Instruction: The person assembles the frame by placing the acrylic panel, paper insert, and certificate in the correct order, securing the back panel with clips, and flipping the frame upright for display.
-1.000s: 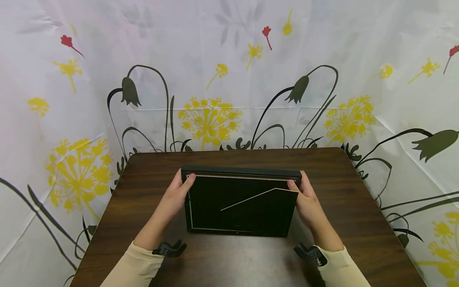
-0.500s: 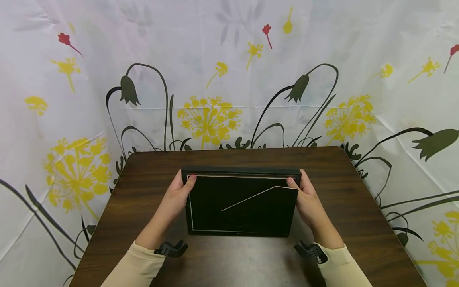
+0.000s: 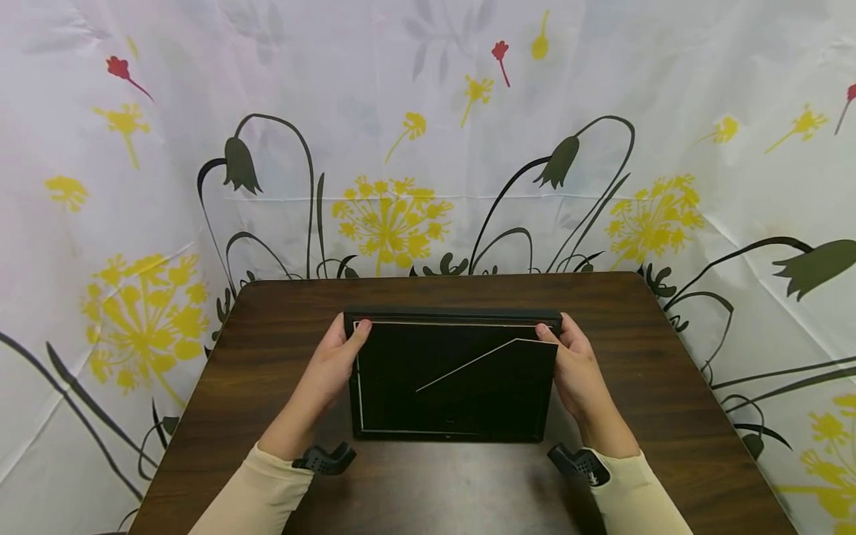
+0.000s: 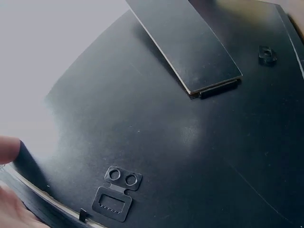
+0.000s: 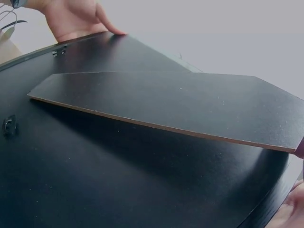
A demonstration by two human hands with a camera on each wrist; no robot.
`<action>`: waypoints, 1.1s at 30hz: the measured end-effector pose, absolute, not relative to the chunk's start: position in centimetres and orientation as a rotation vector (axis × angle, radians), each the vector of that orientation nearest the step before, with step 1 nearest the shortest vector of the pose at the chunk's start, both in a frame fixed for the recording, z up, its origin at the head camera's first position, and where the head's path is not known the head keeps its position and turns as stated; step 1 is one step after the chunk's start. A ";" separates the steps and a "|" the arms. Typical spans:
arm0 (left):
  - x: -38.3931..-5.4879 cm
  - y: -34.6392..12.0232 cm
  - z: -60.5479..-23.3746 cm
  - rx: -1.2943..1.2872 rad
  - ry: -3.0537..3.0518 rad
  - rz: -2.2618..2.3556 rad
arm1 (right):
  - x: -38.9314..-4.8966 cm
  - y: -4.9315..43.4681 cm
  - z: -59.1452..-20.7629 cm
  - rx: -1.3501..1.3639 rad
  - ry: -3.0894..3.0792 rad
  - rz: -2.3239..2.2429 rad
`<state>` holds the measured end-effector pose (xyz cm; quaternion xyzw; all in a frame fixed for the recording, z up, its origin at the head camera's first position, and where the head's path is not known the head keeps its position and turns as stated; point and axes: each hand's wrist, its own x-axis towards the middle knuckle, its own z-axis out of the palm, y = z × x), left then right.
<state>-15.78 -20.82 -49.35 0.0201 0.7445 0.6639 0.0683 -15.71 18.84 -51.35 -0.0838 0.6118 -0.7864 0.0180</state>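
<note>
A black picture frame [image 3: 401, 371] is held with its back toward me, over the middle of the table. My left hand [image 3: 331, 368] grips its upper left corner, thumb on the back panel and fingers behind the edge. At the upper right corner my right hand [image 3: 578, 375] holds it the same way. An easel leg [image 5: 166, 104] slants across the back and stands partly away from the panel in the right wrist view. Its end near a small clip [image 4: 267, 56] shows in the left wrist view, where a sawtooth hanger [image 4: 114, 199] sits near the frame's edge.
The dark wood-grain table [image 3: 261, 357] reaches back to a white curtain [image 3: 441, 134] printed with yellow, red and dark green flowers. Black wrist devices [image 3: 328, 459] are worn at both cuffs.
The picture frame and both hands have shifted slightly to the right, and the frame's tilt has altered a little. Both hands keep their hold.
</note>
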 end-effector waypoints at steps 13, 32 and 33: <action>-16.6 -20.9 -48.6 -0.083 2.132 1.971 | -16.0 18.6 -51.4 -0.212 1.907 -2.445; -18.1 -21.0 -49.4 -0.142 2.032 1.996 | -18.2 18.1 -52.0 -0.049 1.882 -2.384; -18.4 -21.2 -49.7 -0.126 2.031 1.992 | -18.5 18.1 -52.2 -0.045 1.879 -2.378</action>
